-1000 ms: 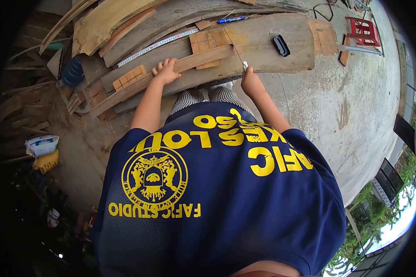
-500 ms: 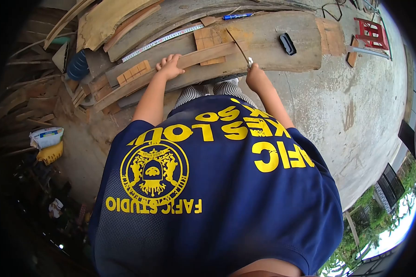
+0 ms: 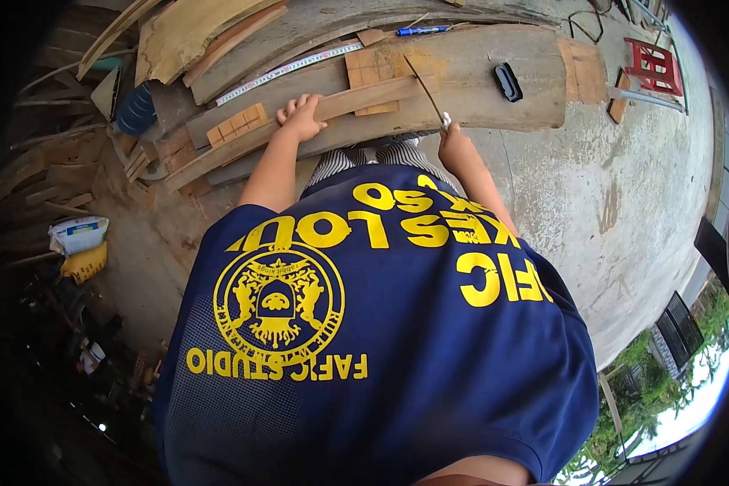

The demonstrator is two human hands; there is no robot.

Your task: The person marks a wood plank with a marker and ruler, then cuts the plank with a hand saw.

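Here, the left hand lies flat on a long wooden strip, its grip apart, with the fingers spread over the far edge and pressing rather than clasping. The strip runs slantwise under that grip, across a thick plank that carries everything.

The right hand is at the near edge of the plank. Its grip is clamped on the shiny end of a thin metal blade, which slants up and away from the grip, across the strip and over a square of pale board.

Beyond the left grip lies a tape measure; its marks are too small to read. Just left of that grip is a small slatted block. Beyond the right grip are a blue pen and, further right, a black oval object. Far to the right of both, a red stool stands on the concrete floor.

Below the arms, a navy shirt fills the view. Its yellow print is upside down: "FAFIC STUDIO" sits under a round crest, and the larger letters are folded, showing only "LOU", "50" and "FIC".

Well left of the left grip lie a white sack and a yellow one; their print cannot be read.
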